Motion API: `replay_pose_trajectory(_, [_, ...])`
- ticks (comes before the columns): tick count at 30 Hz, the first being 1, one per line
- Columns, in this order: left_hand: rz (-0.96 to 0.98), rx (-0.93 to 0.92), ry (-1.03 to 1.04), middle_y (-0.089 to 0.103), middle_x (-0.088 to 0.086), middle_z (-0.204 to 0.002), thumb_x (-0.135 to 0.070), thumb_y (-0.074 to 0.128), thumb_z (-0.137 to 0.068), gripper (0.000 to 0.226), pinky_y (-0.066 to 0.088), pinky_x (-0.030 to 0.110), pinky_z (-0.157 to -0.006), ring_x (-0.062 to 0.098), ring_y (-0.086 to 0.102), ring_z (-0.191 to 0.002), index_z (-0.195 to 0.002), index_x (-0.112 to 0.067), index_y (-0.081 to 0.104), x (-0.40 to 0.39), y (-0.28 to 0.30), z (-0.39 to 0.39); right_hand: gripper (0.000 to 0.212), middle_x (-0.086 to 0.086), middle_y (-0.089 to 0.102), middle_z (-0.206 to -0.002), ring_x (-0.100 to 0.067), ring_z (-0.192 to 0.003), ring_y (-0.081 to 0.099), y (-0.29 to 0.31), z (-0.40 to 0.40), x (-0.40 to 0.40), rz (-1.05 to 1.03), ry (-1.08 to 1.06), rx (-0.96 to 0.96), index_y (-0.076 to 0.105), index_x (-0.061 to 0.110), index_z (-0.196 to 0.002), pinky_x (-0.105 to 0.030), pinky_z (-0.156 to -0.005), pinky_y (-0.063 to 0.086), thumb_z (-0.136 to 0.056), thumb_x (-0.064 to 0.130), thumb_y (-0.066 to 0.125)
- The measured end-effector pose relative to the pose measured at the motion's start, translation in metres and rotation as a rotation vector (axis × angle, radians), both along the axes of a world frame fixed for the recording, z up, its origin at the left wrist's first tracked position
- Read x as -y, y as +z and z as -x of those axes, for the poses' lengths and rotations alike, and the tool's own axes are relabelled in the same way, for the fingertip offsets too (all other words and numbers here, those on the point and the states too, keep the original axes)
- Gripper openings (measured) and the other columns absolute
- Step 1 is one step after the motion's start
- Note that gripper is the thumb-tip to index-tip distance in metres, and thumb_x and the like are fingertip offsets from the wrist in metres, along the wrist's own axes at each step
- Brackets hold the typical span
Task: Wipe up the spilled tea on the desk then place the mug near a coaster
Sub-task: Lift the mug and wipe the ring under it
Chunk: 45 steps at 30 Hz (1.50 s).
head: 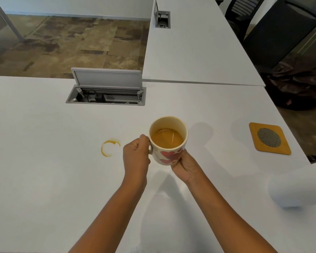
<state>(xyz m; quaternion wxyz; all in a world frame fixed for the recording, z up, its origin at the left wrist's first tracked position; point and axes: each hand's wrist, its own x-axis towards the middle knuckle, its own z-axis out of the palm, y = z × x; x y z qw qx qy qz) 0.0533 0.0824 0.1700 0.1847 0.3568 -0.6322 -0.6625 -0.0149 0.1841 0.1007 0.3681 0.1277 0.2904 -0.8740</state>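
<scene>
We hold the mug (pixel 169 141) in the air above the desk (pixel 44 179), with both hands on it. Our left hand (pixel 136 155) has its grip curled round the handle on the mug's left side; our right hand (pixel 185 166) cups the lower wall and base from the near right, fingers wrapped on the heart pattern. Neither grip is slack; both are closed on the mug.

Taking the mug as our landmark: the tea ring (pixel 109 147) lies on the desk to its left, near but apart from it, and is not yet wiped. The coaster (pixel 269 138) sits well to the mug's right, close to the desk's edge. Nearer to us and far right of the mug lies a pale, blurred roll or cloth (pixel 290 189); we cannot tell which. Beyond the mug, the open cable hatch (pixel 106 88) gapes in the desk.

We judge the mug to be glazed ceramic: rigid, smooth, breakable, and fairly heavy since tea fills it past half. The liquid will slosh if we tilt or jerk, so the mug wants to travel level and slowly. The handle gives the surest hold, and a palm beneath steadies the weight.
</scene>
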Motion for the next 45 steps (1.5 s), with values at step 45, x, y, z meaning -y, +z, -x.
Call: replay_pose_trajectory(45, [-0.047,-0.01,0.253,0.036,0.015,-0.067,-0.015,0.039,-0.092,0.037,0.027,0.027,-0.051,0.017,0.034,-0.059,-0.067,0.011,0.043,0.129,-0.046,-0.051,0.023,-0.005,0.067,-0.1,-0.012,-0.082,0.06,-0.073,0.059,0.066,-1.314,0.15,-0.824,0.063,0.017,-0.108,-0.018,-0.067,0.045,-0.088,0.009,0.053])
